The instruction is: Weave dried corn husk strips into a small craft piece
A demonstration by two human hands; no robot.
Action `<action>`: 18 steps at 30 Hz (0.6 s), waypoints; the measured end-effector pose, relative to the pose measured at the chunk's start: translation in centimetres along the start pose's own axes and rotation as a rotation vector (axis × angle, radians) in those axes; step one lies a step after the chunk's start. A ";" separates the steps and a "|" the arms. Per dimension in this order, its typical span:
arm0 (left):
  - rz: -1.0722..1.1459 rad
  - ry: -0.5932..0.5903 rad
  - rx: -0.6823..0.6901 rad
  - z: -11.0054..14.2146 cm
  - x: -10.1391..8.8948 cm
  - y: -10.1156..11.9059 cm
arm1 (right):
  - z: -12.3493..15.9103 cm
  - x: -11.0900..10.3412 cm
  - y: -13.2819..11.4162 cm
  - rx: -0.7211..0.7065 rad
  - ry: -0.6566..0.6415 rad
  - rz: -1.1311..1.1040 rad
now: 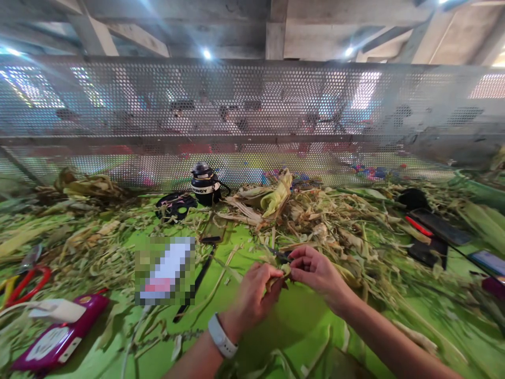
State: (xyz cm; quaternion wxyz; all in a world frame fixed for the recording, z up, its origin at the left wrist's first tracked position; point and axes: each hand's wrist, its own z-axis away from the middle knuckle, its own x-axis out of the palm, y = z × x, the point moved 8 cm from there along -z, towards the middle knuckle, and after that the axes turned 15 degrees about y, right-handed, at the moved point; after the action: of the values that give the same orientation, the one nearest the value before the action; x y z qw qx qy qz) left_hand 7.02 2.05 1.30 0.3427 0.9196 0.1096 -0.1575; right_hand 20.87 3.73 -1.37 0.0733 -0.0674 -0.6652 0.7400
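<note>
My left hand (254,295), with a white band on its wrist, pinches a small pale-green piece of corn husk (285,270). From the other side, the fingertips of my right hand (321,276) are closed on the same piece. Right behind the fingers lies a dark tool (281,256), perhaps scissors, partly hidden by my right hand. A folded yellow-green husk (276,197) rests on the pile of dry husks (315,223) beyond my hands. Narrow husk strips lie on the green tabletop (295,337) around my forearms.
On the left are a blurred-out phone (168,271), a magenta power bank (63,331), and red-handled scissors (29,287). A black bottle (205,184) stands before the perforated metal screen (244,116). People sit beyond it. More phones (437,226) lie at the right.
</note>
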 end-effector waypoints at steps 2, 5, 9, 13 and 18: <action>0.009 0.013 -0.037 -0.1 -0.2 -0.2 | 0.1 0.3 -0.3 0.012 -0.071 -0.012; 0.026 -0.008 -0.072 -0.2 -0.1 -0.4 | 0.1 0.3 -0.5 0.030 -0.114 -0.012; 0.085 -0.106 -0.070 -0.2 0.4 -0.1 | 0.3 0.1 -0.7 0.038 -0.106 -0.017; 0.127 -0.197 -0.088 -0.1 0.8 0.0 | 0.9 0.5 -1.3 0.034 -0.180 -0.080; 0.092 -0.335 -0.090 0.1 1.3 0.2 | 1.1 1.2 -1.3 0.001 -0.234 0.077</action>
State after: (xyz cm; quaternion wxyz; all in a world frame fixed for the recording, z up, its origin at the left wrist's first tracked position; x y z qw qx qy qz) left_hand 8.25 2.00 0.85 0.4037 0.8684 0.0157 -0.2875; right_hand 19.48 3.01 0.06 -0.0331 -0.0060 -0.6659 0.7453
